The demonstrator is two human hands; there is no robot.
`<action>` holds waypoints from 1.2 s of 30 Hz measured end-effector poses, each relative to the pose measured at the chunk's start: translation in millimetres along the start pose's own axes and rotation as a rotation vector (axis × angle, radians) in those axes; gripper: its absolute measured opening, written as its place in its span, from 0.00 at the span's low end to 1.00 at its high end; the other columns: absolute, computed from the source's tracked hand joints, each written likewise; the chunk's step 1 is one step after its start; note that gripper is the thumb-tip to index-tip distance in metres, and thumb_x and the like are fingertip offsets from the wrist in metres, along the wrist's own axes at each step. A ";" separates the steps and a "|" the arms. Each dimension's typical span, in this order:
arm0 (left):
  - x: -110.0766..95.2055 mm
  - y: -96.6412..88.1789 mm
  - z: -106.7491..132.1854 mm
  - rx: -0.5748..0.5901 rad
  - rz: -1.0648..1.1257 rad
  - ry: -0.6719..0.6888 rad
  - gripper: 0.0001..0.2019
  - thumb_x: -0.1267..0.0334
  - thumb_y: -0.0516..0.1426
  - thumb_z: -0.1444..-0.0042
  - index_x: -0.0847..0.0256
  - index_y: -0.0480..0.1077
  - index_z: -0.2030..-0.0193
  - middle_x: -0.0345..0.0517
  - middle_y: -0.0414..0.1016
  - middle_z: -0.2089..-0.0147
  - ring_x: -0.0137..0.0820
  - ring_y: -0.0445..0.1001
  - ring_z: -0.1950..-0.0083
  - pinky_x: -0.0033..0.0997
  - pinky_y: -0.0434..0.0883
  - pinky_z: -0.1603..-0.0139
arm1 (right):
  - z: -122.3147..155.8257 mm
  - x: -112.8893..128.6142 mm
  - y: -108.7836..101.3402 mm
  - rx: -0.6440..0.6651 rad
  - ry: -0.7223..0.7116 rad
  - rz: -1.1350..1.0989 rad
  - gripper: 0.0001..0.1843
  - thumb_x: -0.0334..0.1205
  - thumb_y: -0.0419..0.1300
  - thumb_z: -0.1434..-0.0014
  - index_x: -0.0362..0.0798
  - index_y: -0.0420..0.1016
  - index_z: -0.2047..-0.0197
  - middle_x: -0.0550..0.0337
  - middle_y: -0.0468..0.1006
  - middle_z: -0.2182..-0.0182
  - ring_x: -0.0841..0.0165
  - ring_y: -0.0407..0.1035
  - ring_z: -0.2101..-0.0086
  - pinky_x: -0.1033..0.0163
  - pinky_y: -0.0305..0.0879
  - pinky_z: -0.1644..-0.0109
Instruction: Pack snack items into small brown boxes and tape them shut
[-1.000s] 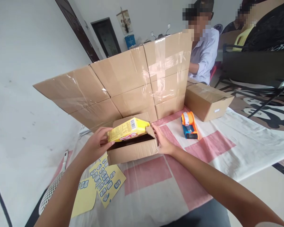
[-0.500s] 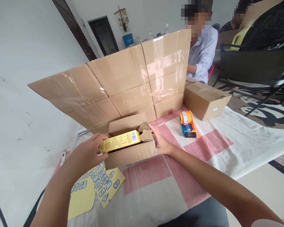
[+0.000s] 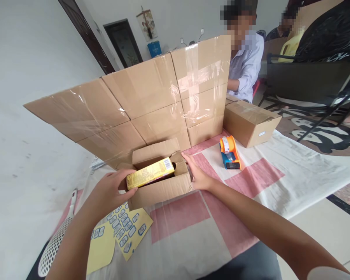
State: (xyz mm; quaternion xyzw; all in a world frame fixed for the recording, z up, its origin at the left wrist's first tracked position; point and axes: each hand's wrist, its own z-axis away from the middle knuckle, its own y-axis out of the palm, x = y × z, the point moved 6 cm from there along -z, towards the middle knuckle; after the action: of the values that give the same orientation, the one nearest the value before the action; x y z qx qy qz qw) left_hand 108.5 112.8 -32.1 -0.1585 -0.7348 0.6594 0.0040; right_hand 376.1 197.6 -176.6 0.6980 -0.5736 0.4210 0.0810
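Note:
A small open cardboard box (image 3: 163, 189) stands on the checked cloth in front of me. My left hand (image 3: 111, 190) grips the near end of a yellow product carton (image 3: 150, 173), which lies tilted on its edge, partly down inside the box. My right hand (image 3: 198, 175) rests with fingers stretched against the box's right side, next to a short flap.
A wall of taped cardboard boxes (image 3: 151, 97) stands behind. An orange and blue tape dispenser (image 3: 229, 152) lies to the right, near another sealed box (image 3: 251, 122). Yellow label sheets (image 3: 125, 229) lie at the lower left. A person in a light shirt (image 3: 245, 66) sits beyond.
The yellow carton has turned onto its narrow side and sunk lower into the open box, guided by my left hand. My right hand has stayed at the box's right side.

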 end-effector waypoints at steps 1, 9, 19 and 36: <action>-1.9 3.3 -2.9 0.017 -0.032 0.033 0.19 0.50 0.58 0.42 0.50 0.73 0.44 0.45 0.81 0.46 0.43 0.80 0.52 0.45 0.74 0.45 | 0.3 -0.1 0.2 0.000 -0.004 -0.001 0.70 0.57 0.76 0.54 0.55 0.35 0.22 0.39 0.48 0.29 0.45 0.48 0.29 0.39 0.50 0.26; 20.7 25.6 -25.4 0.094 -0.132 0.046 0.20 0.51 0.59 0.43 0.46 0.78 0.44 0.46 0.78 0.39 0.50 0.71 0.34 0.52 0.64 0.33 | 1.0 1.2 2.8 0.030 0.010 0.044 0.66 0.49 0.74 0.52 0.55 0.36 0.22 0.40 0.46 0.29 0.46 0.43 0.27 0.40 0.47 0.25; 14.4 8.0 -41.5 -0.094 -0.190 -0.065 0.20 0.46 0.54 0.37 0.48 0.74 0.43 0.46 0.72 0.32 0.53 0.66 0.30 0.60 0.55 0.31 | 0.0 2.8 3.3 0.022 -0.032 0.042 0.67 0.47 0.74 0.53 0.56 0.34 0.22 0.41 0.47 0.30 0.45 0.45 0.28 0.40 0.49 0.26; -76.3 51.1 -59.8 0.286 0.296 -0.021 0.32 0.38 0.46 0.32 0.34 0.46 0.23 0.40 0.70 0.31 0.51 0.57 0.26 0.52 0.63 0.35 | -2.2 6.7 0.1 0.019 -0.059 0.056 0.68 0.60 0.74 0.51 0.56 0.33 0.22 0.39 0.47 0.30 0.46 0.45 0.28 0.39 0.50 0.26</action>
State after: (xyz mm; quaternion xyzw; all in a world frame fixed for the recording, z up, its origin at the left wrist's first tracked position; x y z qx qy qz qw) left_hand 205.4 156.6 -58.5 -0.2555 -0.6023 0.7522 -0.0781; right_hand 374.9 193.9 -170.7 0.6944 -0.5911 0.4079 0.0457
